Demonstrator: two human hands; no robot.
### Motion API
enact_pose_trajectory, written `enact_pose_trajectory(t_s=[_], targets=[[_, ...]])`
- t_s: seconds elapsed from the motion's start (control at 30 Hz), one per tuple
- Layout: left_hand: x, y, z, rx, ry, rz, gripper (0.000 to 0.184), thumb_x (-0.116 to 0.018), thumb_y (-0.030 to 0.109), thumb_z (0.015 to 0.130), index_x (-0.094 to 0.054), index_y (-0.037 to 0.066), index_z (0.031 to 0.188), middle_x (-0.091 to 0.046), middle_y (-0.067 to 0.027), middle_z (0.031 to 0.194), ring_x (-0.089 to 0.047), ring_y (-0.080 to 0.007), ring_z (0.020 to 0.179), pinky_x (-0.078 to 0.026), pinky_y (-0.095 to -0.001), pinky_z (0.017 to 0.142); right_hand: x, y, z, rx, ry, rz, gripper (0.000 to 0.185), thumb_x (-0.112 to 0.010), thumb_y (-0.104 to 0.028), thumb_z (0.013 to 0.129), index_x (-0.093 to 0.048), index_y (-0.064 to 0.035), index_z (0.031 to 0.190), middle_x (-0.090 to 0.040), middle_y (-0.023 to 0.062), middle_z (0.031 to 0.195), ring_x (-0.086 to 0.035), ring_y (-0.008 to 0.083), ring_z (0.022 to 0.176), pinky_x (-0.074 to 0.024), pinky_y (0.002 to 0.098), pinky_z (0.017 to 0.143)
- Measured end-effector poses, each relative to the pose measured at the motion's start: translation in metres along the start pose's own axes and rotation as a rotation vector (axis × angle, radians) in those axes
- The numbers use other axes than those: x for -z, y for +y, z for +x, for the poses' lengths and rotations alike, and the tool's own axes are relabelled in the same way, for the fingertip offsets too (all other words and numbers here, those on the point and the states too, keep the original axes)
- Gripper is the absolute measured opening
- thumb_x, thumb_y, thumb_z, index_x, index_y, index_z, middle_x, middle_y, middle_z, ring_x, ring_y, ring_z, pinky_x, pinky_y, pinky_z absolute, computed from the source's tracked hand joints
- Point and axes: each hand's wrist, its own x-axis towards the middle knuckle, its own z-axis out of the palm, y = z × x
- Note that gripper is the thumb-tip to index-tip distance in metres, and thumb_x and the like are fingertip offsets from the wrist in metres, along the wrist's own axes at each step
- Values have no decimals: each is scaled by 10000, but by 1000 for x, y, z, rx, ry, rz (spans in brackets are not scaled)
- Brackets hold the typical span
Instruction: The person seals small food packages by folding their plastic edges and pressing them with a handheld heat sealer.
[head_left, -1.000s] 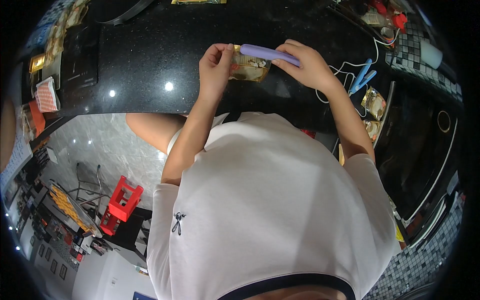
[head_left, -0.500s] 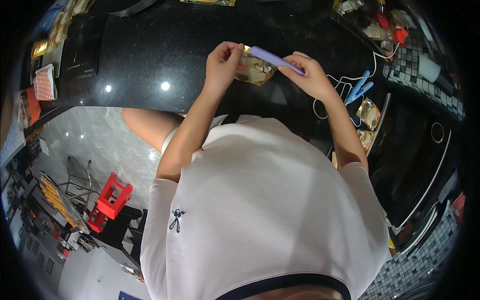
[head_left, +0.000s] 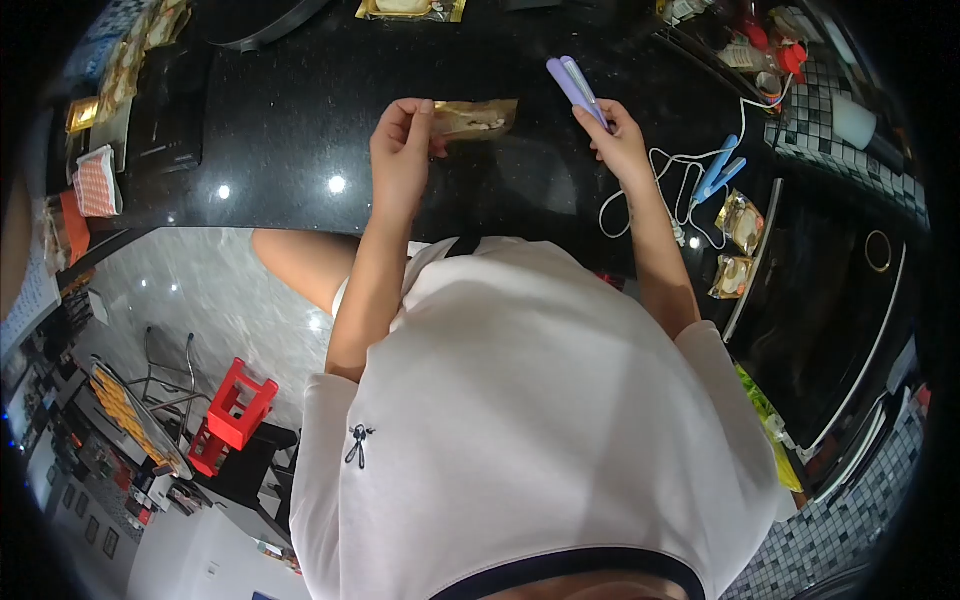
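Head view: left hand (head_left: 402, 155) pinches gold pouch (head_left: 478, 121) at 12 o'clock, right hand (head_left: 622, 148) grips parted purple clamp (head_left: 569, 85) at 1 o'clock; seemingly hold-apart step, contact would need clamp toward 8.

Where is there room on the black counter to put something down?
The black counter has a big bare patch left of the left hand, and a smaller one between its gold packet and the far packet. The right hand holds a lilac tool; beside that forearm it's crowded with white cord, a blue tool and small packets.
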Motion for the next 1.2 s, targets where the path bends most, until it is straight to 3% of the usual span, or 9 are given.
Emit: enact_pose_trajectory(t_s=[0.1, 0.33, 0.47, 0.53, 0.67, 0.8, 0.83, 0.97, 1.2], targets=[[17, 17, -1, -84, -80, 90, 133, -560, 181, 940, -570, 49, 927, -571, 18, 787, -487, -31, 654, -396, -179, 568, -6, 8, 1, 184, 264, -402, 490, -735, -418, 744, -629, -12, 997, -592, 121, 915, -576, 276, 838, -468, 368, 761], [30, 46, 11, -114, -306, 279, 101, -559, 150, 939, -582, 53, 924, -542, 52, 808, -461, -17, 722, -376, -178, 626, -30, 5, 12, 518, 648, -616, 528, -746, -432, 710, -632, -46, 1051, -570, 129, 986, -534, 328, 913, -430, 423, 784], [17, 30, 13, -24, -478, 280, 117, -556, 152, 939, -575, 39, 910, -542, 57, 791, -479, -21, 745, -394, -184, 656, -46, -61, -39, 278, -106, 105, 346, -765, -318, 746, -650, -38, 913, -626, 77, 739, -586, 170, 661, -475, 280, 618], [8, 17, 17, 13, -532, 284, 121, -559, 152, 936, -574, 36, 902, -542, 59, 786, -482, -25, 738, -395, -183, 660, -53, -71, -56, 290, -299, 112, 315, -756, -318, 763, -647, -41, 865, -647, 67, 697, -611, 144, 612, -476, 268, 579], [-16, -1, 29, -23, -589, 269, 127, -563, 150, 928, -581, 29, 897, -550, 58, 767, -486, -24, 732, -414, -202, 648, -50, -65, -57, 260, -218, -11, 177, -702, -194, 771, -635, -30, 781, -656, 68, 675, -636, 157, 598, -469, 276, 565], [-35, 16, 2, -219, -281, 474, 301, -680, 211, 827, -592, 40, 1058, -596, -71, 967, -567, -133, 844, -456, -264, 725, -54, -44, -46, 138, -163, 113, 134, -678, -146, 778, -629, -23, 755, -660, 69, 691, -632, 128, 620, -461, 269, 571], [-33, 15, -7, -290, -265, 488, 471, -750, 242, 740, -567, 50, 1129, -566, -139, 1115, -571, -246, 976, -458, -339, 812, -56, -41, -46, 95, -171, 234, 133, -671, -140, 789, -629, -17, 760, -663, 66, 707, -628, 120, 632, -461, 262, 578], [-23, 13, -52, -531, -210, 827, 467, -761, 180, 700, -559, 55, 1102, -540, -172, 1199, -518, -374, 1084, -419, -439, 913, -69, -52, -53, -38, -219, 560, 134, -647, -120, 830, -627, 5, 788, -666, 52, 766, -608, 91, 675, -461, 233, 606], [-1, -6, -39, -685, -118, 937, 236, -699, 50, 698, -606, 46, 915, -608, -136, 1102, -570, -317, 1022, -462, -399, 857, -78, -57, -52, -15, -239, 489, 192, -666, -195, 837, -644, -6, 816, -658, 41, 767, -580, 75, 680, -450, 221, 616]])
